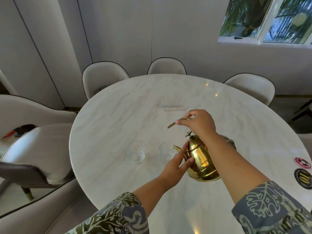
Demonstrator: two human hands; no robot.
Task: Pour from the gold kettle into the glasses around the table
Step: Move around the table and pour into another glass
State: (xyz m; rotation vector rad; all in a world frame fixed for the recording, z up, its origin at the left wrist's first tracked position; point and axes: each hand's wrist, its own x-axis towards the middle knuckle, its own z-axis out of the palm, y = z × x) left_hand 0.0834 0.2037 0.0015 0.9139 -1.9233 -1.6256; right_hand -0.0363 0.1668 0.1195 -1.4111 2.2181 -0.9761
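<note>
The gold kettle [200, 159] is tilted to the left above the marble table [118, 115], its spout tip over the rim of a clear glass [166, 152]. My right hand [197, 123] is closed around the kettle's arched handle above the lid knob. My left hand [177, 163] rests flat against the kettle's side below the spout, fingers spread. A second clear glass [137, 152] stands upright just left of the first. Whether liquid is flowing cannot be made out.
Pale upholstered chairs ring the round table: [103, 78], [167, 65], [251, 86] at the far side, more at the left [42, 149]. Two round coasters [302, 162], [303, 178] lie at the right edge. A clear acrylic stand [173, 108] sits mid-table.
</note>
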